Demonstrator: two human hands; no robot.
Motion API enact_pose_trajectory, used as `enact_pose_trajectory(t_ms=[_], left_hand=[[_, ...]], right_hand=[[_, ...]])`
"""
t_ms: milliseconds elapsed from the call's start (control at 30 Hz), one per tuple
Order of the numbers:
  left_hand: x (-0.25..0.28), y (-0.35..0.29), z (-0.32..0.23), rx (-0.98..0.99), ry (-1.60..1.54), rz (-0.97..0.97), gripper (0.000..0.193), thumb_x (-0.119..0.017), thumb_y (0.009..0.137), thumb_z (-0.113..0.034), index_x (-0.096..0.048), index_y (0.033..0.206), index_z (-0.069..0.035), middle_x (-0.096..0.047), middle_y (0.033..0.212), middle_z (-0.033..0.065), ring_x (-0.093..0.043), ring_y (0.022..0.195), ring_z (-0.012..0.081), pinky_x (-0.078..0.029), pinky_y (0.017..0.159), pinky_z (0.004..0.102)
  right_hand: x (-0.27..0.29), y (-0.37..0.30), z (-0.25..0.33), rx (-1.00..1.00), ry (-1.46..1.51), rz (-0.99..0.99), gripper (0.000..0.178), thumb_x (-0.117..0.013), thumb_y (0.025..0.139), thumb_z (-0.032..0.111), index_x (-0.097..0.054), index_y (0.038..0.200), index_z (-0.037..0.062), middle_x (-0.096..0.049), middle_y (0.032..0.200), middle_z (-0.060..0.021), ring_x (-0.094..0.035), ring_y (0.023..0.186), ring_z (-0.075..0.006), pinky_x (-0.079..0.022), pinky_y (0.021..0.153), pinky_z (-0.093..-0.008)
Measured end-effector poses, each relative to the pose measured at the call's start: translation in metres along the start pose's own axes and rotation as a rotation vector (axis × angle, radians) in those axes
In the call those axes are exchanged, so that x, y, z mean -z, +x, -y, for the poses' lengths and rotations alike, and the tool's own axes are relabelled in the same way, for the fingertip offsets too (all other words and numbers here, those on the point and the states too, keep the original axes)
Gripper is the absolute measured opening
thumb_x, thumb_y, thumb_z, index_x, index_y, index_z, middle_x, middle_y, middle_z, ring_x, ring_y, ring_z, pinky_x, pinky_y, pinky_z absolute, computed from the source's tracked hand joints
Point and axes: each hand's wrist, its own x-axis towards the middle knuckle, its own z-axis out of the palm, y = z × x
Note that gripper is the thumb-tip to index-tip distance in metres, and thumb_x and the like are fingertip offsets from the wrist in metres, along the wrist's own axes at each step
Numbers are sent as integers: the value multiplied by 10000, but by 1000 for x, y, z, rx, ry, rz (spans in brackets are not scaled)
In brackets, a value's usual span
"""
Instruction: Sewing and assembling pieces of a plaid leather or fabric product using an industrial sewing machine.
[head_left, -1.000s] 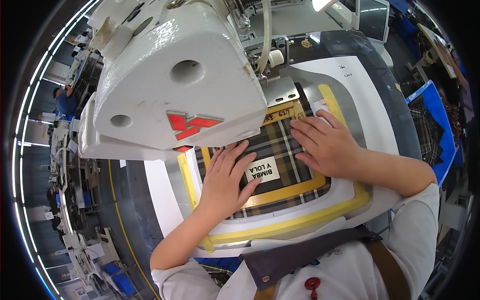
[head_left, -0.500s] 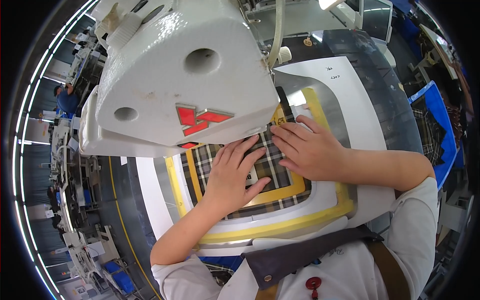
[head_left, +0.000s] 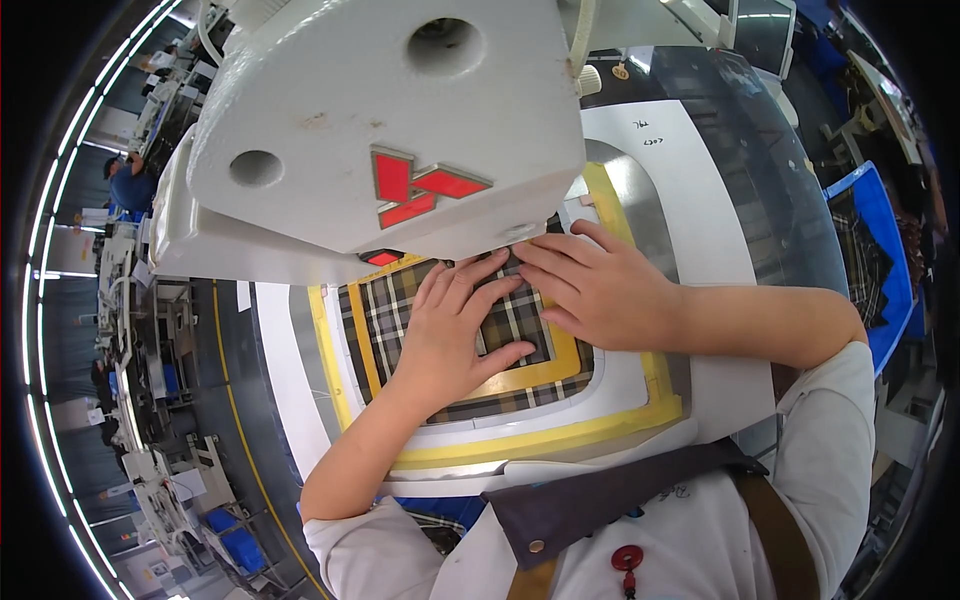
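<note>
A dark plaid cloth [head_left: 385, 310] lies flat beneath the large white sewing machine head [head_left: 300, 190]. A yellow rectangular frame [head_left: 510, 379] rests over it, with more plaid showing around its outer edge. My left hand [head_left: 455, 330] lies palm down on the cloth inside the frame, its fingers spread and pointing at the machine. Across the frame's right side lies my right hand [head_left: 605, 285], fingers stretched out and pointing left. The fingertips of both hands come close together by the machine's lower edge. What lies under the machine head is hidden.
Yellow tape [head_left: 560, 432] borders the work area, with white sheets [head_left: 690, 200] around it on a dark tabletop [head_left: 770, 170]. At the right, a blue bin [head_left: 905, 290] holds plaid cloth pieces. A person [head_left: 132, 185] sits far left, near rows of machines.
The cloth and yellow frame have shifted slightly left and away from me, with both hands on them. A small printed label beside my left hand is now out of sight. The view has shifted slightly.
</note>
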Motion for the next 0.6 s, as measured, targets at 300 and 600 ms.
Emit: enact_pose_trajectory(t_ms=[300,600], left_hand=[[5,0,-4,-122,20,68,472,-696,827,-335,-567,1245,-158,-480,1397,44,-403,1334,285,-296,1114,488],[9,-19,-17,-147,0,95,340,-696,815,-202,-641,1146,-152,-560,1324,41,-471,1293,288,-329,1089,504]], right_hand=[[9,-31,25,254,-3,-66,236,-562,827,164,-642,1021,55,-612,1125,-76,-524,1153,-218,-376,1019,-420],[13,-31,23,357,-85,-12,222,-569,835,182,-659,1008,76,-618,1124,-66,-531,1145,-213,-404,1001,-412]])
